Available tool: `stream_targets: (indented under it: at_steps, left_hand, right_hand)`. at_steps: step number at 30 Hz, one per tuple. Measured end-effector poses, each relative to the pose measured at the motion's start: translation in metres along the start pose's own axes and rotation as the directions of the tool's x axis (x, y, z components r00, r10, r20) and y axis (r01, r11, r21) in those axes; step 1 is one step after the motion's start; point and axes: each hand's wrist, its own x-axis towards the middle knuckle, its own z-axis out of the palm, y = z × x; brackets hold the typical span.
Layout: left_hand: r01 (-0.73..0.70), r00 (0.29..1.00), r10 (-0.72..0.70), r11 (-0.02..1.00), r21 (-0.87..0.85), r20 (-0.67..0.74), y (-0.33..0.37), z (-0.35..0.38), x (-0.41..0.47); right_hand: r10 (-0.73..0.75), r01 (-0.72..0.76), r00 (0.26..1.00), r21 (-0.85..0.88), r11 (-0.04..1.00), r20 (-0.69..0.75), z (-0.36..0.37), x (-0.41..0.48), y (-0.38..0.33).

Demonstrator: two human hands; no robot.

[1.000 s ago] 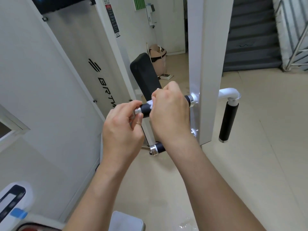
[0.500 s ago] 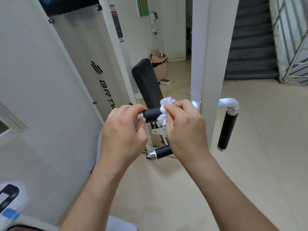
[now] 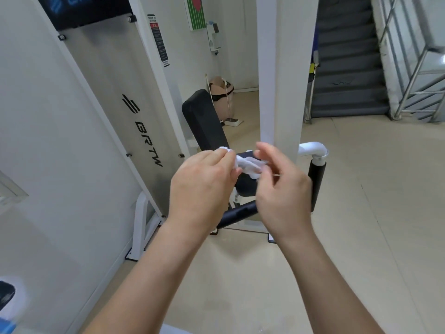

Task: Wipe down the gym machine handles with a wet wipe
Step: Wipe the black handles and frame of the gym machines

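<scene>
A crumpled white wet wipe (image 3: 248,165) is stretched between my two hands in front of the machine. My left hand (image 3: 202,186) pinches its left end with fingertips and thumb. My right hand (image 3: 281,189) pinches its right end with curled fingers. Just behind the wipe, a short piece of the upper black horizontal handle (image 3: 245,155) shows. The lower black handle (image 3: 238,213) pokes out below and between my wrists. A vertical black handle (image 3: 316,184) hangs from a white elbow tube to the right of my right hand.
The white upright post (image 3: 281,92) of the machine stands right behind my hands. The black seat pad (image 3: 204,121) and the white weight-stack cover (image 3: 115,104) are to the left. Grey stairs (image 3: 346,68) rise at the back right. Beige tiled floor (image 3: 373,213) spreads on the right.
My left hand has let go of the upper handle's end and taken the wipe's left end. My right hand has come off the handle, and the wipe now hangs between both hands.
</scene>
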Motion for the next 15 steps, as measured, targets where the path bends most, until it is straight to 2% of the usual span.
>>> stream_targets:
  at_steps: [2, 4, 6, 8, 10, 11, 13, 15]
  left_hand:
    - [-0.008, 0.999, 0.002, 0.993, 0.120, 0.053, 0.000, -0.001, 0.008]
    - [0.022, 0.987, -0.053, 0.980, 0.199, 0.150, 0.007, -0.007, 0.020]
    - [0.106, 0.969, -0.132, 0.986, 0.128, 0.208, 0.008, -0.009, 0.033]
    - [0.215, 0.939, -0.201, 0.976, -0.021, 0.278, 0.005, -0.011, 0.050]
    - [0.264, 0.929, -0.208, 0.952, -0.153, 0.308, 0.007, -0.008, 0.055]
    - [0.223, 0.946, -0.174, 0.962, -0.160, 0.274, 0.011, -0.005, 0.050]
    - [0.056, 0.989, -0.047, 0.996, -0.062, 0.138, 0.019, 0.007, 0.030]
    - [-0.085, 0.996, 0.084, 0.996, -0.036, -0.043, 0.020, 0.024, 0.009]
  right_hand:
    - [0.027, -0.037, 0.991, -0.070, 0.997, -0.133, -0.009, 0.001, 0.014]
    - [0.081, -0.098, 0.983, -0.100, 0.990, -0.163, -0.013, 0.003, 0.025]
    - [0.106, -0.120, 0.983, -0.080, 0.990, -0.153, -0.011, 0.005, 0.031]
    - [0.100, -0.114, 0.981, -0.076, 0.991, -0.165, -0.007, 0.005, 0.034]
    - [0.113, -0.132, 0.976, -0.094, 0.987, -0.188, -0.005, 0.005, 0.035]
    - [0.116, -0.136, 0.975, -0.095, 0.986, -0.192, -0.005, 0.006, 0.036]
    - [0.105, -0.121, 0.978, -0.080, 0.989, -0.178, -0.008, 0.008, 0.039]
    - [0.089, -0.103, 0.984, -0.087, 0.991, -0.156, -0.010, 0.008, 0.040]
